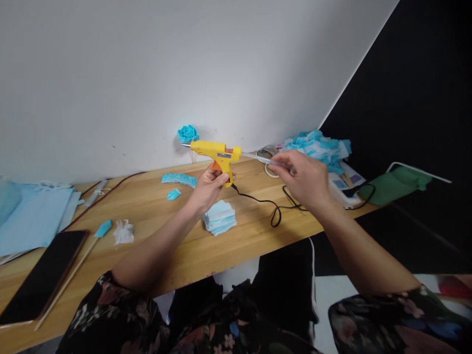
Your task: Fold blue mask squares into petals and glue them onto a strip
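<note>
My left hand (pixel 212 187) is wrapped round the handle of a yellow glue gun (pixel 212 148), held up above the table with its nozzle pointing left. A clear glue stick (pixel 254 156) runs out of the back of the gun. My right hand (pixel 304 174) pinches the far end of that stick. Below the gun lies a stack of pale blue fabric squares (pixel 220 216). Left of my left hand are a pleated blue strip (pixel 179 178) and a small folded blue piece (pixel 173 194). A blue rosette (pixel 188 133) stands by the wall behind the nozzle.
Black cord (pixel 254 197) trails from the gun toward a white power strip (pixel 344 194). A blue scrap heap (pixel 319 147) is at the back right, near a green bag (pixel 396 184). At left lie a phone (pixel 44 275), a stick with a blue tip (pixel 72 275) and face masks (pixel 33 211).
</note>
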Demonstrator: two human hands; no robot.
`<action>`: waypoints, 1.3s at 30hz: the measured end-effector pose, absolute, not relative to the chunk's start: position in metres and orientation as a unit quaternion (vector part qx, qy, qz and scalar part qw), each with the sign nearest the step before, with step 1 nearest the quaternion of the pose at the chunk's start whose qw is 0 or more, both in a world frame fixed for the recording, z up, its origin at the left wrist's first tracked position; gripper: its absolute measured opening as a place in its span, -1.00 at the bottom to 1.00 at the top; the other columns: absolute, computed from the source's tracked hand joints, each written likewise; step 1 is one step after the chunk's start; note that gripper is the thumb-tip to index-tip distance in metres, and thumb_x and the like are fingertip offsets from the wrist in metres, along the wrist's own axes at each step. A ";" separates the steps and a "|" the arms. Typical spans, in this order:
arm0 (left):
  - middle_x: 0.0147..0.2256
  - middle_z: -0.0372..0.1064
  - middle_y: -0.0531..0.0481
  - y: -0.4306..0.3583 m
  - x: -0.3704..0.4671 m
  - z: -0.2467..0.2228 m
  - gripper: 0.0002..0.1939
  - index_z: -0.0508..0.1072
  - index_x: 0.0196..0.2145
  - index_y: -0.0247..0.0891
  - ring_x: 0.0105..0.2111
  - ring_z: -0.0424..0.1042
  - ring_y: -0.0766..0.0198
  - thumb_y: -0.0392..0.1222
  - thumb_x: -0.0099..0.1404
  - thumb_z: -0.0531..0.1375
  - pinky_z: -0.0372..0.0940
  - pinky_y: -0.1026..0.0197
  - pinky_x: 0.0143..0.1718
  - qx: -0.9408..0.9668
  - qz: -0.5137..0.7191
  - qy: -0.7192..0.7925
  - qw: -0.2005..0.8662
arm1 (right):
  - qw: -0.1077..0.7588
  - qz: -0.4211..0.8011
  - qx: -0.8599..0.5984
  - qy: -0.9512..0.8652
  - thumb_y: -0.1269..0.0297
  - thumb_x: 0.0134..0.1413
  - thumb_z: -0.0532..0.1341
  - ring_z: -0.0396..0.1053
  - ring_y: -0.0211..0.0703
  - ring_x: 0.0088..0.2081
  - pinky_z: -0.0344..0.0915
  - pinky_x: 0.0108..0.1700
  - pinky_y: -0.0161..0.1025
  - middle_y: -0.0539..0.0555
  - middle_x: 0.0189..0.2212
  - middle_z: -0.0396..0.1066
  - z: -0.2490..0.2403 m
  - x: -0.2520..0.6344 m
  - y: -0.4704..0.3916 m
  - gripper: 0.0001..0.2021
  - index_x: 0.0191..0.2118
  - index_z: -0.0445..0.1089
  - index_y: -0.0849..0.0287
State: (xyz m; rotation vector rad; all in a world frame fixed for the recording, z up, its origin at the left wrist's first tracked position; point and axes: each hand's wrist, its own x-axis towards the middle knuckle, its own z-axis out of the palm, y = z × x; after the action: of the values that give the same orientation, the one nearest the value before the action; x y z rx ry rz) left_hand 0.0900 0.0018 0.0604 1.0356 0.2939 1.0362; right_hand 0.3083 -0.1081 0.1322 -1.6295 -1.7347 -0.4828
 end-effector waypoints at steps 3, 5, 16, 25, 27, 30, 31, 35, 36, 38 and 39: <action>-0.27 0.54 0.06 0.002 0.089 0.060 -0.54 0.54 -0.21 -0.20 -0.25 0.52 0.33 0.00 0.03 0.57 0.37 0.17 -0.07 0.477 0.461 0.129 0.737 | 0.346 -0.213 -0.606 -0.684 0.11 0.41 0.19 0.58 -0.06 -0.30 0.39 -0.29 -0.13 0.06 -0.27 0.67 0.134 0.311 -0.106 -0.79 -0.18 0.56 -0.02; -0.28 0.55 0.06 0.002 0.089 0.059 -0.53 0.53 -0.21 -0.21 -0.26 0.52 0.34 0.00 0.02 0.58 0.38 0.18 -0.07 0.477 0.457 0.130 0.739 | 0.337 -0.219 -0.601 -0.691 0.10 0.42 0.17 0.58 -0.06 -0.29 0.38 -0.29 -0.13 0.05 -0.28 0.67 0.136 0.312 -0.107 -0.77 -0.17 0.57 -0.03; -0.33 0.56 0.07 0.002 0.090 0.063 -0.50 0.55 -0.20 -0.19 -0.28 0.53 0.32 -0.01 -0.03 0.60 0.35 0.19 -0.12 0.454 0.466 0.127 0.748 | 0.267 -0.232 -0.624 -0.697 0.08 0.48 0.07 0.58 -0.04 -0.31 0.26 -0.35 -0.14 0.09 -0.28 0.66 0.140 0.307 -0.099 -0.67 -0.15 0.56 0.05; -0.29 0.55 0.07 0.007 0.090 0.065 -0.50 0.53 -0.21 -0.19 -0.31 0.48 0.34 -0.04 -0.03 0.60 0.33 0.18 -0.09 0.404 0.496 0.141 0.755 | 0.355 -0.299 -0.486 -0.741 0.30 0.41 0.13 0.56 0.08 0.01 0.42 0.05 0.02 0.22 -0.02 0.64 0.147 0.275 -0.105 -0.71 0.08 0.54 0.16; -0.26 0.55 0.07 0.008 0.090 0.067 -0.57 0.53 -0.21 -0.19 -0.32 0.45 0.36 -0.10 0.03 0.57 0.32 0.20 -0.11 0.398 0.502 0.148 0.753 | 0.358 -0.286 -0.429 -0.778 0.33 0.39 0.15 0.58 0.01 -0.13 0.43 -0.07 -0.02 0.15 -0.17 0.67 0.141 0.263 -0.109 -0.75 0.00 0.57 0.14; -0.27 0.54 0.06 0.010 0.089 0.068 -0.64 0.53 -0.24 -0.21 -0.33 0.42 0.36 -0.14 0.06 0.55 0.31 0.22 -0.14 0.384 0.507 0.161 0.755 | 0.356 -0.196 -0.435 -0.804 0.30 0.40 0.16 0.58 -0.04 -0.18 0.44 -0.10 -0.06 0.11 -0.21 0.67 0.123 0.254 -0.103 -0.77 -0.06 0.59 0.12; -0.29 0.54 0.06 0.011 0.089 0.068 -0.65 0.53 -0.26 -0.22 -0.33 0.42 0.36 -0.13 0.06 0.55 0.31 0.21 -0.14 0.380 0.504 0.161 0.758 | 0.359 -0.149 -0.464 -0.796 0.27 0.43 0.13 0.58 -0.02 -0.12 0.46 -0.05 -0.04 0.14 -0.15 0.67 0.116 0.255 -0.097 -0.74 -0.04 0.59 0.11; -0.37 0.50 0.09 0.012 0.090 0.067 -0.57 0.55 -0.29 -0.23 -0.35 0.43 0.34 -0.05 -0.03 0.60 0.31 0.20 -0.16 0.382 0.489 0.134 0.773 | 0.432 0.059 -0.540 -0.720 -0.01 0.43 0.08 0.56 0.05 0.09 0.44 0.17 0.10 0.19 0.03 0.63 0.096 0.257 -0.069 -0.59 0.06 0.58 0.09; -0.39 0.50 0.10 0.012 0.090 0.066 -0.54 0.56 -0.30 -0.24 -0.36 0.42 0.35 -0.03 -0.08 0.62 0.30 0.22 -0.18 0.382 0.486 0.129 0.775 | 0.449 0.113 -0.538 -0.705 -0.10 0.41 0.08 0.54 0.05 0.13 0.42 0.21 0.11 0.19 0.08 0.61 0.093 0.256 -0.063 -0.52 0.10 0.57 0.09; -0.41 0.48 0.11 0.011 0.091 0.066 -0.49 0.57 -0.32 -0.24 -0.38 0.40 0.38 -0.01 -0.15 0.64 0.29 0.25 -0.21 0.382 0.481 0.130 0.778 | 0.475 0.208 -0.517 -0.681 -0.27 0.34 0.08 0.51 0.05 0.16 0.42 0.23 0.10 0.18 0.13 0.58 0.090 0.250 -0.051 -0.40 0.15 0.54 0.07; -0.42 0.48 0.12 0.010 0.092 0.065 -0.48 0.57 -0.33 -0.24 -0.38 0.39 0.39 -0.01 -0.18 0.65 0.29 0.26 -0.21 0.383 0.479 0.131 0.779 | 0.484 0.242 -0.507 -0.671 -0.32 0.30 0.09 0.51 0.05 0.16 0.43 0.22 0.08 0.16 0.12 0.58 0.089 0.246 -0.047 -0.37 0.14 0.54 0.05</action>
State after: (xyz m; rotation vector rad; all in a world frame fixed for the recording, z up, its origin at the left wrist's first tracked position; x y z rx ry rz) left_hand 0.0916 0.0104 0.0654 0.8281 0.2833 1.0348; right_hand 0.2459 -0.0466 0.0890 -1.2359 -1.6340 0.5899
